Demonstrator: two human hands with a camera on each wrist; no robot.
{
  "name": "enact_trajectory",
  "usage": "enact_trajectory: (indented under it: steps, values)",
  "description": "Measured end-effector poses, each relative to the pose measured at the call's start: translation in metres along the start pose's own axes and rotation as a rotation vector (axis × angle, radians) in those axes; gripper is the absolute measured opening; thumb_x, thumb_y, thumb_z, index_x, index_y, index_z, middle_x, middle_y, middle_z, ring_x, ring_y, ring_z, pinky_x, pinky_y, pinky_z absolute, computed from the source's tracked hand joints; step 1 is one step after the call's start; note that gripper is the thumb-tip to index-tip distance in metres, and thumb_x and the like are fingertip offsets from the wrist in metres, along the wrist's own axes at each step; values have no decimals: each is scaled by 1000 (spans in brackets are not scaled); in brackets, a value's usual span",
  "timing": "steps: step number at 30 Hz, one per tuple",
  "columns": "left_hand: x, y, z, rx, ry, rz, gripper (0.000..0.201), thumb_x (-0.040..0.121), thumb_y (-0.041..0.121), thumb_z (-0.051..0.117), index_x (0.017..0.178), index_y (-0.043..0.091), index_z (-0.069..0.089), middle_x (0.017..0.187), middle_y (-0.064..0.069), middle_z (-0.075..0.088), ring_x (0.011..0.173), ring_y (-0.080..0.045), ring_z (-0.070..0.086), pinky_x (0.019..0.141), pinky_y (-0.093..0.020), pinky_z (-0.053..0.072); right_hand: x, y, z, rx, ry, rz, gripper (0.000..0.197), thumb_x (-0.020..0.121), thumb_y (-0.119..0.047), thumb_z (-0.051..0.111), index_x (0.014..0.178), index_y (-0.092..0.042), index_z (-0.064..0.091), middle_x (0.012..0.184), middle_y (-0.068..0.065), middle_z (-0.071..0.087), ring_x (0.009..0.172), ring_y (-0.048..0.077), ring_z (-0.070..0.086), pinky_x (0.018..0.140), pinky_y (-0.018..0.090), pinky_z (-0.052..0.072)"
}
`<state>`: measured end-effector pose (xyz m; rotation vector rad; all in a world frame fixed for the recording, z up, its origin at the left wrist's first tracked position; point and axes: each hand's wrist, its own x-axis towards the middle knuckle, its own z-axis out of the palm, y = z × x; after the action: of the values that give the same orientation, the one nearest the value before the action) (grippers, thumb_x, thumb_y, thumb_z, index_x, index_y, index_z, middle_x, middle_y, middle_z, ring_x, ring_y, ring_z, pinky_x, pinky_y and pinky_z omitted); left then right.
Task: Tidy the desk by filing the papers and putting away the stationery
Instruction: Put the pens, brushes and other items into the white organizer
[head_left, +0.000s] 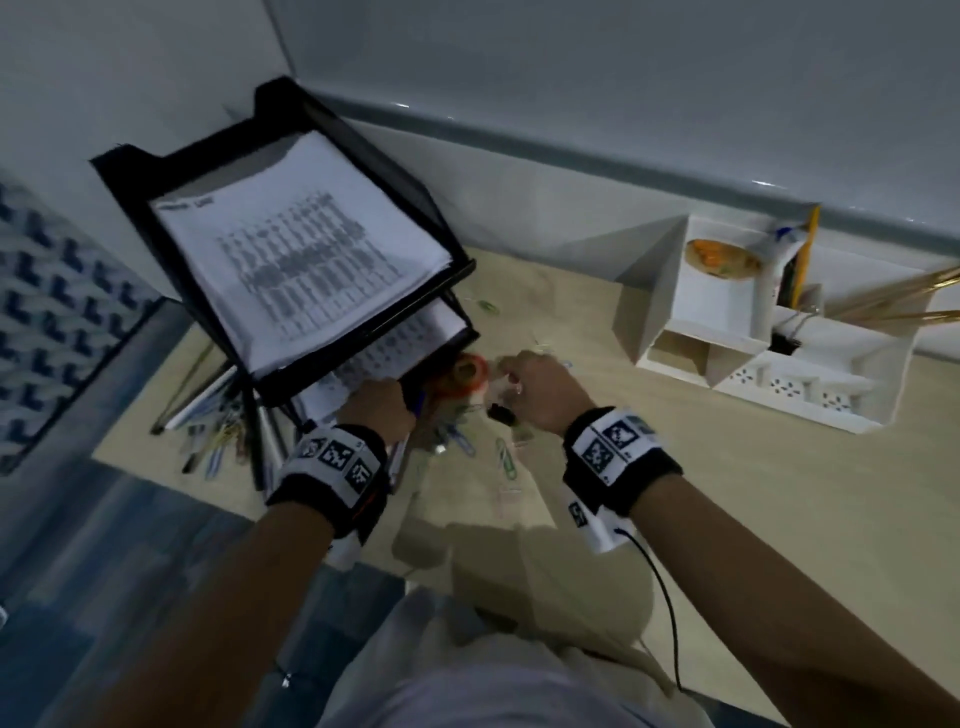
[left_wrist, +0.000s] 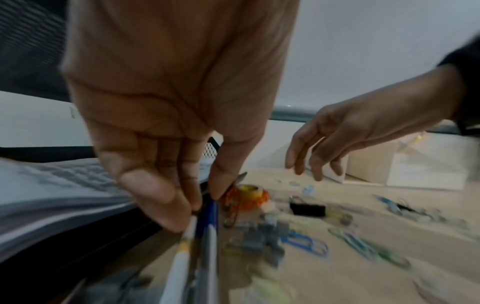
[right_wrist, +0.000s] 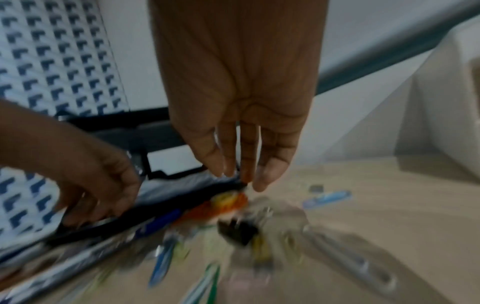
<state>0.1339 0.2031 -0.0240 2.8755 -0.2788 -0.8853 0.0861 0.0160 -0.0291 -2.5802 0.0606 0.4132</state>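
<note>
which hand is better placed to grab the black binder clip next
Right, probably. The right hand hovers with relaxed, empty fingers just above the black binder clip, beside the orange tape roll. The left hand is already busy with pens at the paper tray.

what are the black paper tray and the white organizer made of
Black paper tray: looks like metal, matte black; the left wrist view shows open wire mesh in its wall.
White organizer: probably plastic, smooth matte white, with flower-shaped cutouts along its front edge; painted wood can't be ruled out.

Paper tray (head_left: 130, 176) stands left, organizer (head_left: 675, 312) right, paper clips (head_left: 506, 457) scattered on the desk (head_left: 727, 493) between.
</note>
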Motion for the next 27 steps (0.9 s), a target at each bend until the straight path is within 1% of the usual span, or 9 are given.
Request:
enact_trajectory:
  steps: [2, 4, 8, 13, 17, 20, 23, 25, 27]
  values:
    - [-4, -9, 14, 75, -45, -16, 33, 98, 26, 42, 106, -2, 58, 105, -20, 61, 106, -35, 59, 86, -40, 49, 2, -10, 21, -98, -71, 23, 34, 87, -13, 52, 121, -5, 52, 122, 20, 47, 109, 37, 51, 79, 39, 43]
    - [-3, -12, 27, 85, -54, -32, 42, 97, 33, 42, 124, 2, 49, 121, -17, 58, 112, -33, 58, 87, -38, 48, 1, -14, 36, -184, -95, 67, 37, 88, -13, 53, 124, -7, 49, 129, 17, 41, 117, 37, 42, 84, 43, 43]
    - [3, -2, 42, 66, -64, -20, 48, 93, 33, 51, 132, 6, 43, 129, -15, 55, 115, -32, 57, 91, -39, 48, -4, -10, 51, -284, -43, 125, 41, 87, -2, 47, 128, -6, 43, 133, 16, 37, 119, 39, 36, 93, 45, 38]
    - [5, 15, 47, 137, -31, 39, 55, 95, 26, 49, 140, -1, 33, 141, -16, 46, 128, -31, 47, 103, -38, 42, -11, 10, 55, -214, 65, 140, 43, 87, -8, 47, 130, -6, 42, 130, 16, 42, 112, 40, 44, 95, 43, 37]
    - [0, 35, 33, 18, 117, 87, 35, 95, 21, 48, 124, 1, 48, 129, -17, 55, 118, -32, 55, 94, -37, 46, -25, 21, 41, -18, 282, 152, 34, 75, 7, 50, 109, 2, 53, 115, 20, 52, 97, 39, 51, 74, 34, 30]
    - [-6, 70, 12, -149, 179, 199, 33, 98, 22, 39, 118, -1, 51, 120, -20, 59, 110, -36, 58, 90, -40, 47, -37, 37, 22, 244, 494, 258, 24, 74, 12, 49, 96, 6, 57, 99, 25, 58, 86, 39, 56, 68, 36, 38]
    - [-8, 115, -7, -324, 150, 354, 29, 97, 26, 42, 84, 3, 54, 91, -17, 62, 90, -33, 60, 78, -36, 48, -54, 63, 3, 444, 506, 376, 26, 78, 9, 50, 100, 1, 60, 95, 16, 63, 82, 27, 58, 66, 28, 43]
    - [-9, 146, -17, -432, 132, 436, 38, 96, 23, 46, 60, 12, 38, 64, -4, 50, 65, -21, 51, 59, -28, 40, -69, 88, -8, 488, 440, 415, 29, 79, 8, 53, 105, -1, 63, 96, 13, 63, 87, 25, 59, 76, 31, 48]
    - [-10, 175, -24, -534, 106, 492, 39, 95, 22, 49, 58, 13, 38, 57, 0, 42, 54, -12, 42, 54, -25, 33, -90, 117, -22, 596, 397, 441, 25, 79, 11, 55, 99, 1, 66, 92, 16, 62, 85, 28, 60, 81, 37, 52]
